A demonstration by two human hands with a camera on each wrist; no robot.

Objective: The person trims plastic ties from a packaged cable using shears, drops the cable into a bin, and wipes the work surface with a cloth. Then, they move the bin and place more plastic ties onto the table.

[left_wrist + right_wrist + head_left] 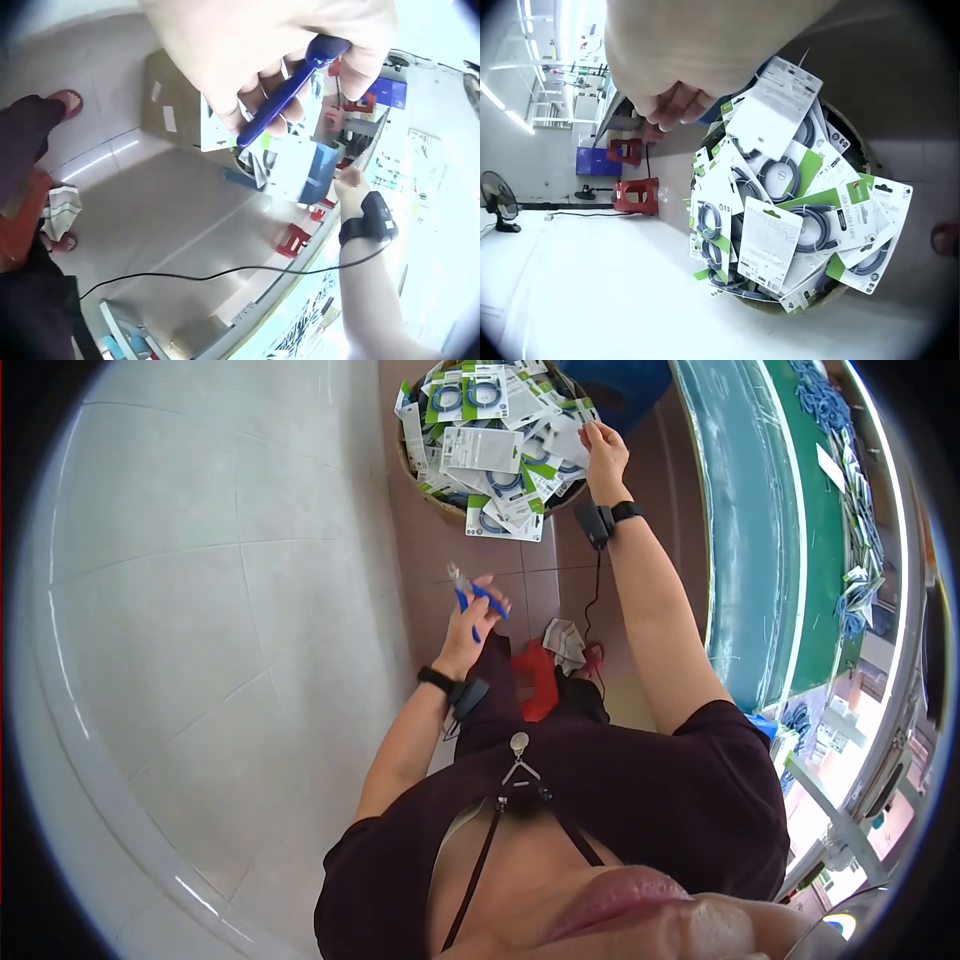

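A large round container (408, 468) is heaped with carded cables (485, 450) (780, 180), white cards with green parts and grey-blue coiled cables. My right hand (607, 458) (705, 60) hangs over the container's right edge, fingers loosely curled. In the right wrist view no card shows between its fingertips, and a white card (776, 109) lies just beside the hand. My left hand (478, 622) (277, 52), below the container in the head view, holds blue-handled cutters (457, 578) (281, 101) with their metal tips pointing away from the palm.
A blue stool or bin (625, 390) stands beside the container. Along the right runs a green-topped bench (835, 560) with bundled cables (855, 595). Red stools (636, 196) and a fan (499, 199) stand farther off. A cord (225, 276) hangs from the right wrist device.
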